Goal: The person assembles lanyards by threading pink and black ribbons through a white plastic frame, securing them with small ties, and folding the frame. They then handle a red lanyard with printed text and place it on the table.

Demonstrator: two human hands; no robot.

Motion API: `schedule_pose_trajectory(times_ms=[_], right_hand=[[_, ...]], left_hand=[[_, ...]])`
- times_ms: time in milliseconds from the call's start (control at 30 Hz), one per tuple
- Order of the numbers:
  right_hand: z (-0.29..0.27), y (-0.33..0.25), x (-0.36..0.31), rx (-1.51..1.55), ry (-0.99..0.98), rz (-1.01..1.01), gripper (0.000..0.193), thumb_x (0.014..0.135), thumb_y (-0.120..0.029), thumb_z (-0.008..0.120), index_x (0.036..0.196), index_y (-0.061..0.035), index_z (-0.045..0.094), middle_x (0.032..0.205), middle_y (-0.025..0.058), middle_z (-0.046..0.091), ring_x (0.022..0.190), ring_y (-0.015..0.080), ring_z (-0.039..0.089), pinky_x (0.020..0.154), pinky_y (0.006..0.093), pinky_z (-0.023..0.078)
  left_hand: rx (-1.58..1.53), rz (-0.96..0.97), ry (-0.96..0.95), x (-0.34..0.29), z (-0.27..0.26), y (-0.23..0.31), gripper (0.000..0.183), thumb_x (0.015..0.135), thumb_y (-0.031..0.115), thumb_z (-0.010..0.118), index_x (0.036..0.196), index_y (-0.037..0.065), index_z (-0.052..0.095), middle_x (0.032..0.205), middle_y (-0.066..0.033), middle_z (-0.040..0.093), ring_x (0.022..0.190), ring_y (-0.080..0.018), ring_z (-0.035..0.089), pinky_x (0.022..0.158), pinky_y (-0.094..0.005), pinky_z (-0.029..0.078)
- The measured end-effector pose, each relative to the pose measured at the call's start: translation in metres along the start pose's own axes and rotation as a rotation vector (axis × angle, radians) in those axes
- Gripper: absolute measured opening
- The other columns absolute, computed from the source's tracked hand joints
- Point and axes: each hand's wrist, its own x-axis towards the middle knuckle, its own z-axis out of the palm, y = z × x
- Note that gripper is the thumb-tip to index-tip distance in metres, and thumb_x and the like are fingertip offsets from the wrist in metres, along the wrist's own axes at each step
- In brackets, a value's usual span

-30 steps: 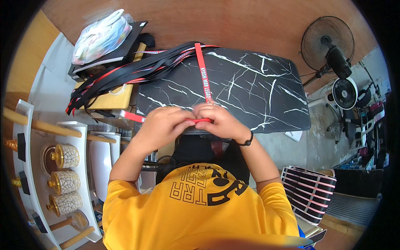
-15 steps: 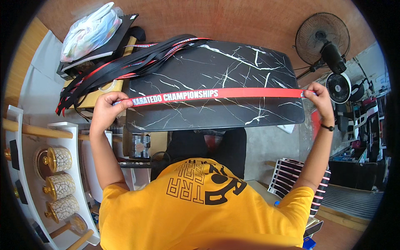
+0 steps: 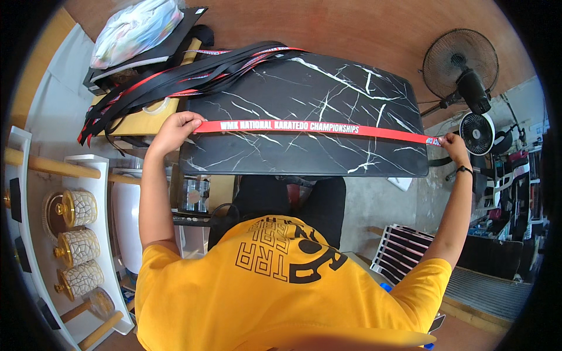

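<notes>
Item: red ribbon strap [image 3: 316,128] w/ white lettering, pulled out flat and straight across black marble-look surface [image 3: 304,152], running from its left edge to past its right edge.
L hand [image 3: 175,127]: closed on strap's left end, fingers curled over it, at surface's left edge.
R hand [image 3: 453,146]: pinching strap's right end, just off surface's right corner; dark band on wrist.
Both arms spread wide, well apart.
Stock nearby: bundle of black and red straps [image 3: 175,82] draped from surface's far-left corner over a yellow-topped stand [image 3: 143,120]; plastic bag [image 3: 134,29] on dark boards at far left.
Right side: 2 fans [image 3: 462,64], one large, one smaller below it, on wooden floor.
Left side: white shelf [image 3: 35,234] w/ three white-and-gold lidded jars [image 3: 79,245].
Lower right: stack of striped panels [image 3: 404,248].
Person wears yellow shirt [image 3: 281,292] w/ black print, sits close to surface's near edge.
</notes>
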Motion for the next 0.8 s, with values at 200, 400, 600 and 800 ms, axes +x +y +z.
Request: schedule_pose_trajectory(times_ms=[200,400,600,800], right_hand=[[0.032,-0.002,0.007,-0.075,-0.035,0.057,0.039,0.085,-0.045,0.072,0.082,-0.0060,0.070,0.076,0.0142,0.068,0.076,0.0310,0.066,0.072,0.0429,0.047],[0.045,-0.025,0.007,-0.129,-0.066,0.156,0.043,0.082,-0.053,0.071,0.087,-0.0106,0.071,0.089,0.0117,0.072,0.094,0.0328,0.067,0.088,0.0601,0.039],[0.064,-0.050,0.002,-0.200,-0.004,0.161,0.047,0.079,-0.055,0.074,0.085,-0.0081,0.069,0.083,0.0123,0.071,0.087,0.0318,0.068,0.082,0.0520,0.042],[0.070,-0.068,0.004,-0.219,-0.042,0.178,0.044,0.078,-0.054,0.074,0.088,-0.0110,0.068,0.089,0.0087,0.073,0.092,0.0312,0.067,0.090,0.0560,0.034]], left_hand=[[0.063,-0.006,0.001,0.002,0.005,-0.022,0.018,0.098,0.005,0.053,0.107,-0.003,0.067,0.097,-0.0051,0.066,0.090,-0.0136,0.059,0.088,-0.0286,0.046],[0.148,0.009,0.163,-0.003,0.013,-0.030,0.020,0.096,0.004,0.056,0.112,0.000,0.067,0.100,-0.0051,0.066,0.093,-0.0141,0.059,0.089,-0.0282,0.046],[0.171,-0.038,0.417,-0.029,0.007,-0.043,0.023,0.087,0.001,0.067,0.110,0.002,0.068,0.092,-0.0024,0.065,0.081,-0.0106,0.055,0.078,-0.0252,0.047],[0.022,-0.050,0.565,-0.048,0.001,-0.062,0.024,0.086,-0.002,0.067,0.109,0.002,0.069,0.090,0.0000,0.065,0.078,-0.0071,0.052,0.073,-0.0223,0.044]])
